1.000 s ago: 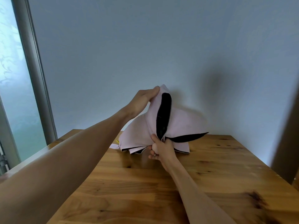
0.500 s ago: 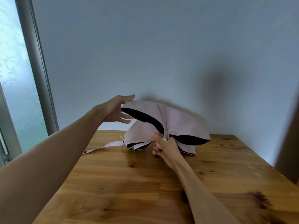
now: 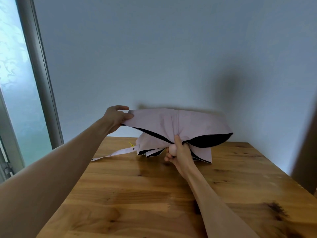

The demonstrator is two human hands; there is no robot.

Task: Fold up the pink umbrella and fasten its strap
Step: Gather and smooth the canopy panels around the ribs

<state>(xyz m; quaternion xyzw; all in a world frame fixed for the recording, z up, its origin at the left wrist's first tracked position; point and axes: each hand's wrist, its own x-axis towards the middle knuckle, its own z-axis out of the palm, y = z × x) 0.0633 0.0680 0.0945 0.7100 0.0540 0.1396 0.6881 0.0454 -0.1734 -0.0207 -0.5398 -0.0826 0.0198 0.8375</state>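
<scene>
The pink umbrella point(image 3: 173, 124) with black lining sits collapsed but loose at the far middle of the wooden table point(image 3: 140, 194), its canopy folds spread out sideways. My right hand point(image 3: 180, 152) grips its rounded pink handle point(image 3: 172, 149) low, just above the table. My left hand point(image 3: 116, 117) pinches the left tip of a canopy fold and holds it stretched out to the left. The pink strap point(image 3: 115, 153) with a dark snap button hangs unfastened and trails left across the tabletop.
A pale wall stands right behind the table's far edge. A frosted window with a grey frame point(image 3: 39, 69) runs down the left side. A dark vertical edge point(image 3: 305, 152) rises at the right, beside the table's right edge. A small yellow tag point(image 3: 131, 144) lies by the strap.
The canopy fold my left hand held upright came down. My left hand let go, swung left, then took hold of the fold's tip. The strap dropped onto the table.
</scene>
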